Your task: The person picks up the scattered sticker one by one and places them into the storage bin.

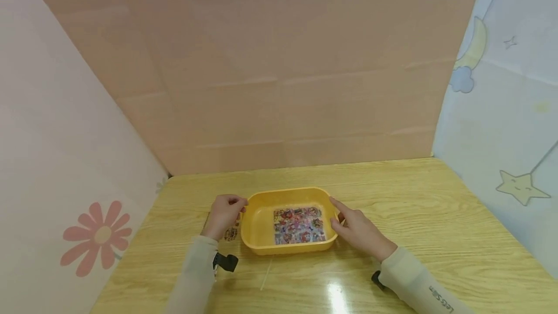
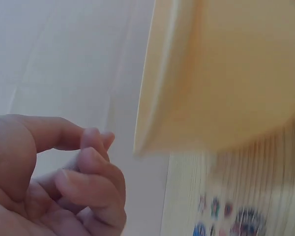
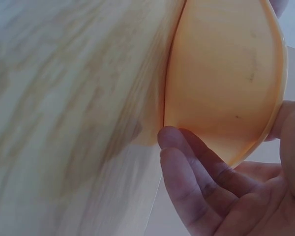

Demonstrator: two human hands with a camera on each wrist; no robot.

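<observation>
A yellow plastic tray point(image 1: 260, 227) with rounded corners rests on the table, and a sheet of colourful cartoon stickers point(image 1: 299, 227) lies flat inside it toward the right. My right hand point(image 1: 358, 229) grips the tray's right end, thumb over the rim and fingers against the outer wall point(image 3: 221, 73). Beside the left end is my left hand point(image 1: 225, 212), its fingers loosely curled with nothing between them; in the left wrist view a small gap separates them from the tray wall point(image 2: 162, 88). Partly hidden behind that hand, a second printed sheet point(image 1: 231, 234) lies on the table.
The wood-grain table point(image 1: 405, 197) meets a pinkish-brown backdrop point(image 1: 283, 110) behind and pale decorated panels on both sides. A thin pale strip point(image 1: 266, 275) lies in front of the tray. Black straps point(image 1: 227, 262) are at the wrists.
</observation>
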